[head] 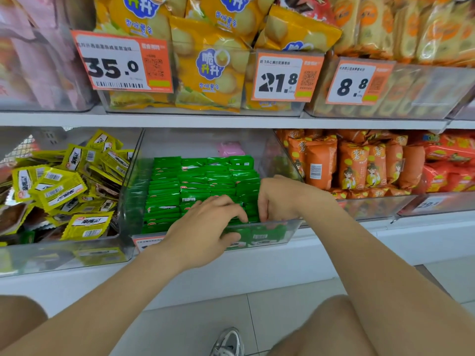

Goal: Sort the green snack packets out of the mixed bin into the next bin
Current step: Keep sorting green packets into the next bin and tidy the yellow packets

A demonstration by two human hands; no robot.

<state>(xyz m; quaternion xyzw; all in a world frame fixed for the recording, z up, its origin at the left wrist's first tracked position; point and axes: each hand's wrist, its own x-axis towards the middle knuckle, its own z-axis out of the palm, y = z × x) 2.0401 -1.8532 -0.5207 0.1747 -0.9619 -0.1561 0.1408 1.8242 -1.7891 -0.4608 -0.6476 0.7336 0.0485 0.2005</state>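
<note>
- The green packets [200, 181] stand on edge in tight rows, filling the clear middle bin [291, 231] on the lower shelf at the centre of the frame.
- The left hand [205, 222] lies over the front rows of the packets. Its fingers are spread and only lightly bent across their tops, and the thumb is down against the outside of the bin's front wall.
- The right hand [280, 199] is at the front right corner of the same bin. Its fingers are bent downward with the tips among the packets just behind the front wall; I cannot tell whether they pinch one.
- The two hands are close together but apart.
- The mixed bin [51, 255] is at the left of the frame, touching the middle bin, with yellow packets [64, 188] heaped loosely in it.
- A pink packet [231, 149] lies at the back of the middle bin.
- At the right, a bin holds orange packets [359, 165] standing upright.
- On the upper shelf are yellow crisp bags [210, 68] behind orange-framed price tags [123, 65].
- A sneaker [228, 343] shows at the bottom edge.
</note>
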